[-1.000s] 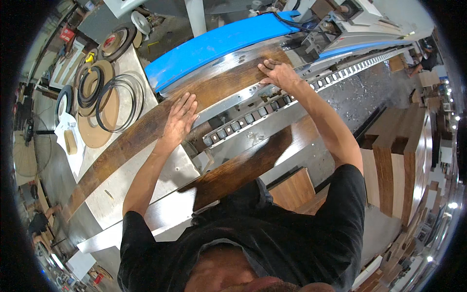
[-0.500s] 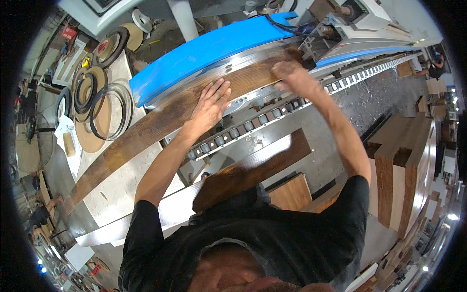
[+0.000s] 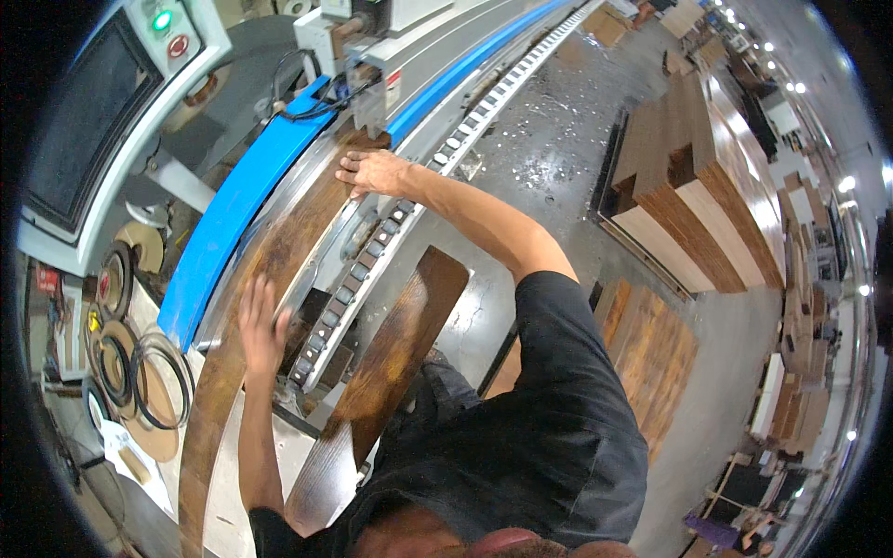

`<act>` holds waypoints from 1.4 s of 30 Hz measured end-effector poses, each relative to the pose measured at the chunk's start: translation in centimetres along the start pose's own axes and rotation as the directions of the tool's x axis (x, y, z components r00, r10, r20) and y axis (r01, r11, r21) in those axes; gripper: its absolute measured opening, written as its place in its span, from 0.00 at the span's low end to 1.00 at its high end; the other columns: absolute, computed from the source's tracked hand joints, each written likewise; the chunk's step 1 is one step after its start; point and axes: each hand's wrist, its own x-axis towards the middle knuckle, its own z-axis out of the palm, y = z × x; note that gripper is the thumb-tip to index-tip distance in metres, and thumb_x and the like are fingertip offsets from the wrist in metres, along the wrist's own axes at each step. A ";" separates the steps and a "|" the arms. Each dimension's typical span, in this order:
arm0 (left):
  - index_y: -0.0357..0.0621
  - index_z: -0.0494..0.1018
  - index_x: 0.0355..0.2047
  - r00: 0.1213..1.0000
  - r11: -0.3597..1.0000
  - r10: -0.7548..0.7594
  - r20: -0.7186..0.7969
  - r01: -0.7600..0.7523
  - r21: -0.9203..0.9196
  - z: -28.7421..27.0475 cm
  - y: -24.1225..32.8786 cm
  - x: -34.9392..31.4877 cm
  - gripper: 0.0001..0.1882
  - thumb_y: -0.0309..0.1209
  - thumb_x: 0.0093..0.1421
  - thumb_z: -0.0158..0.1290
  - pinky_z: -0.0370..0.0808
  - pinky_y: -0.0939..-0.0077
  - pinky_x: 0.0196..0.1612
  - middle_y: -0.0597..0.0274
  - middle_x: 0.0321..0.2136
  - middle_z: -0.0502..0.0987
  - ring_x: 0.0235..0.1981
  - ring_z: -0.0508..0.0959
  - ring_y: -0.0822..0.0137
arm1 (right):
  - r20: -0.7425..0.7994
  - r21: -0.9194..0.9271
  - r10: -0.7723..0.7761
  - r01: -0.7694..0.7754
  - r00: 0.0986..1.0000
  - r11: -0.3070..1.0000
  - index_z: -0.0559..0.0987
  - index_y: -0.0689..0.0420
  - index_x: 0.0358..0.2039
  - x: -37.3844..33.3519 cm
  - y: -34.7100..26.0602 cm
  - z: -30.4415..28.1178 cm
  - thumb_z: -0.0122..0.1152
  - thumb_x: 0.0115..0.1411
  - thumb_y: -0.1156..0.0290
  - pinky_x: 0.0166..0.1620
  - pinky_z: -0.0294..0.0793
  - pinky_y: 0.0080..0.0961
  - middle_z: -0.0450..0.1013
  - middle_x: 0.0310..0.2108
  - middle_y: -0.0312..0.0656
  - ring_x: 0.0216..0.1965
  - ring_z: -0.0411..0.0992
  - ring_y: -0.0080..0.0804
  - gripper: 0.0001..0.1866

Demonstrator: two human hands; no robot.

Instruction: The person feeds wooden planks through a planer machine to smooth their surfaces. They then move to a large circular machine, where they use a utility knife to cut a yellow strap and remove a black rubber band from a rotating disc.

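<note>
A long dark brown wooden board (image 3: 296, 244) lies flat on the machine's bed, against a metal strip beside a blue guide (image 3: 237, 209). My right hand (image 3: 374, 174) rests near the board's far end, fingers stretched across its face toward the guide. My left hand (image 3: 262, 325) is at the board's near-right edge, lower down its length, with the fingers extended and a little blurred; I cannot tell whether it presses on the wood. Neither hand is closed around anything. A second dark board (image 3: 395, 349) lies nearer my body, right of the roller rail (image 3: 339, 298).
A control panel with a screen (image 3: 88, 121) stands far left. Coils of edge banding (image 3: 160, 381) lie on the left. The machine's long housing (image 3: 446, 51) runs away ahead. A stack of thick wooden panels (image 3: 693, 186) and a wood-topped pallet (image 3: 651, 358) stand to the right.
The view has swung to the right, bringing the control panel in. My right hand, blurred before, now rests on the board's far end. My left hand, flat on the board before, is now blurred near its edge.
</note>
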 end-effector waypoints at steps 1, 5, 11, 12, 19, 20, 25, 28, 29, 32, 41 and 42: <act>0.39 0.67 0.60 1.000 0.999 -0.010 -0.022 0.011 0.044 -1.1 -1.2 -2.9 0.28 0.33 0.61 0.56 0.57 0.51 0.67 0.49 0.63 0.65 0.67 0.59 0.47 | 0.050 -0.016 0.042 -0.041 0.998 0.999 0.67 0.53 0.62 0.2 0.0 -0.7 0.58 0.62 0.52 0.54 0.75 0.41 0.62 0.64 0.46 0.61 0.64 0.46 0.32; 0.44 0.60 0.65 1.000 0.980 -0.010 -0.002 0.010 0.199 -1.0 -5.0 -5.1 0.32 0.34 0.62 0.55 0.53 0.49 0.68 0.54 0.67 0.60 0.68 0.58 0.49 | 0.446 -0.223 0.147 -0.050 0.883 0.974 0.65 0.53 0.64 0.8 -0.1 -3.2 0.55 0.63 0.51 0.63 0.67 0.41 0.62 0.65 0.46 0.65 0.61 0.45 0.32; 0.44 0.57 0.67 0.998 0.975 0.022 -0.058 -0.009 0.222 3.4 -4.3 -1.2 0.34 0.39 0.63 0.54 0.50 0.47 0.68 0.55 0.68 0.57 0.69 0.56 0.50 | -0.085 0.278 -0.199 0.215 0.976 0.936 0.69 0.56 0.61 3.2 -10.7 -3.6 0.61 0.57 0.44 0.64 0.63 0.43 0.64 0.63 0.51 0.65 0.59 0.49 0.38; 0.43 0.57 0.67 0.998 0.977 0.030 -0.062 -0.016 0.214 4.0 -4.1 -0.1 0.34 0.40 0.64 0.54 0.50 0.46 0.68 0.54 0.68 0.58 0.69 0.56 0.50 | -0.080 0.283 -0.228 0.241 0.970 0.928 0.70 0.55 0.61 3.8 -11.7 -3.7 0.61 0.56 0.44 0.63 0.65 0.43 0.64 0.63 0.51 0.65 0.60 0.49 0.38; 0.36 0.66 0.60 0.997 0.999 -0.020 -0.069 0.017 -0.044 4.3 -0.7 5.9 0.29 0.38 0.62 0.55 0.50 0.48 0.69 0.48 0.65 0.62 0.67 0.57 0.46 | 0.020 0.210 -0.263 0.253 0.965 0.944 0.71 0.49 0.61 5.3 -6.7 -2.5 0.60 0.56 0.44 0.59 0.70 0.44 0.63 0.64 0.45 0.64 0.62 0.46 0.35; 0.36 0.66 0.60 0.998 0.998 -0.053 -0.020 0.053 -0.032 3.7 0.0 6.1 0.29 0.37 0.62 0.55 0.51 0.49 0.69 0.48 0.65 0.62 0.68 0.57 0.46 | 0.037 0.188 -0.263 0.252 0.964 0.949 0.70 0.49 0.61 5.4 -5.9 -2.6 0.60 0.56 0.44 0.59 0.70 0.44 0.62 0.65 0.44 0.65 0.61 0.45 0.36; 0.37 0.65 0.62 0.996 0.997 -0.069 0.062 0.066 0.050 -0.4 -0.4 -0.6 0.28 0.37 0.64 0.53 0.52 0.49 0.68 0.49 0.66 0.60 0.68 0.58 0.48 | 0.100 0.194 -0.134 0.113 0.986 0.974 0.68 0.44 0.63 2.8 -0.3 -0.9 0.58 0.57 0.44 0.59 0.69 0.47 0.57 0.69 0.43 0.63 0.62 0.50 0.36; 0.40 0.62 0.64 0.999 0.987 -0.048 0.009 0.046 0.151 -1.2 -3.3 -5.7 0.28 0.39 0.66 0.49 0.52 0.48 0.68 0.51 0.66 0.60 0.69 0.56 0.48 | 0.196 0.102 -0.105 0.086 0.975 0.991 0.65 0.45 0.65 2.6 1.5 -2.4 0.57 0.59 0.46 0.62 0.67 0.43 0.56 0.68 0.42 0.68 0.55 0.45 0.36; 0.41 0.61 0.65 0.998 0.986 -0.061 0.020 0.058 0.157 -1.4 -4.0 -6.2 0.28 0.40 0.67 0.48 0.52 0.48 0.68 0.52 0.67 0.59 0.69 0.56 0.49 | 0.226 0.121 -0.082 0.055 0.971 0.991 0.65 0.46 0.65 2.3 1.7 -3.1 0.57 0.59 0.46 0.62 0.67 0.43 0.57 0.68 0.43 0.67 0.56 0.46 0.36; 0.43 0.58 0.66 0.999 0.969 -0.047 -0.008 0.048 0.243 0.4 -4.4 -4.8 0.29 0.40 0.68 0.46 0.50 0.48 0.68 0.55 0.68 0.57 0.70 0.54 0.50 | 0.361 0.116 0.035 -0.082 0.932 0.990 0.66 0.48 0.65 2.2 0.6 -5.0 0.59 0.58 0.45 0.62 0.66 0.43 0.58 0.66 0.50 0.66 0.58 0.50 0.37; 0.42 0.60 0.65 0.997 0.981 0.038 -0.069 -0.024 0.193 4.9 -3.0 2.6 0.29 0.41 0.67 0.48 0.52 0.49 0.67 0.50 0.66 0.61 0.68 0.58 0.48 | -0.109 0.267 -0.283 0.302 0.953 0.915 0.72 0.52 0.59 4.6 -9.6 -3.7 0.59 0.57 0.45 0.61 0.67 0.46 0.65 0.61 0.49 0.62 0.62 0.51 0.34; 0.41 0.62 0.63 0.995 0.987 0.060 -0.082 -0.047 0.155 5.2 -1.8 4.3 0.28 0.40 0.66 0.50 0.53 0.48 0.67 0.49 0.64 0.63 0.67 0.59 0.47 | -0.182 0.329 -0.286 0.333 0.941 0.884 0.73 0.52 0.58 4.0 -7.5 -2.5 0.59 0.56 0.46 0.60 0.67 0.48 0.67 0.59 0.49 0.61 0.64 0.52 0.34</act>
